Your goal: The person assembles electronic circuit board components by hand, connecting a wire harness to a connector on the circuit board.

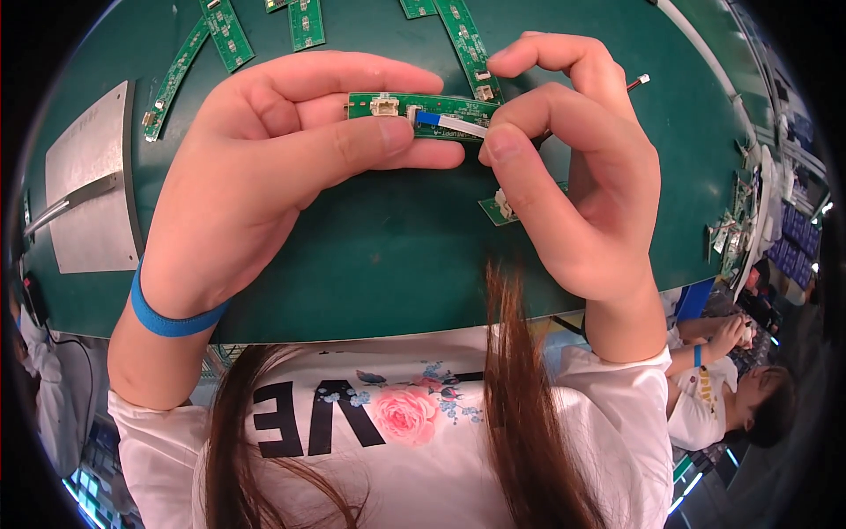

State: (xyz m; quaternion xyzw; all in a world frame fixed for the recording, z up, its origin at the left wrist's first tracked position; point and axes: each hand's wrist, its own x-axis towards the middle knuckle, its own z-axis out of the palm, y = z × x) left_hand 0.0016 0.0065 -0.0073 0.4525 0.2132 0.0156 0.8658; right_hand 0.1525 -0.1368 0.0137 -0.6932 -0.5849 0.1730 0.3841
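Note:
My left hand (pixel 291 132) grips a narrow green circuit board (pixel 359 104) by its left part, thumb in front and fingers behind and below. A cream connector socket (pixel 384 107) stands on the board near that end. From a second connector beside my left thumb tip runs a flat ribbon cable (pixel 458 126), white with a blue end. The thumb and index finger of my right hand (pixel 582 159) pinch the cable's free part. Whether the blue end sits fully inside the connector, I cannot tell. Below my right fingers lies another small green board (pixel 500 208), partly hidden.
More green board strips (pixel 227 35) lie along the far side of the green table (pixel 370 282). At the left rest a metal plate (pixel 88 185) and tweezers (pixel 75 201). A short wire with a white plug (pixel 643 79) pokes out past my right hand. A co-worker (pixel 714 388) sits at the right.

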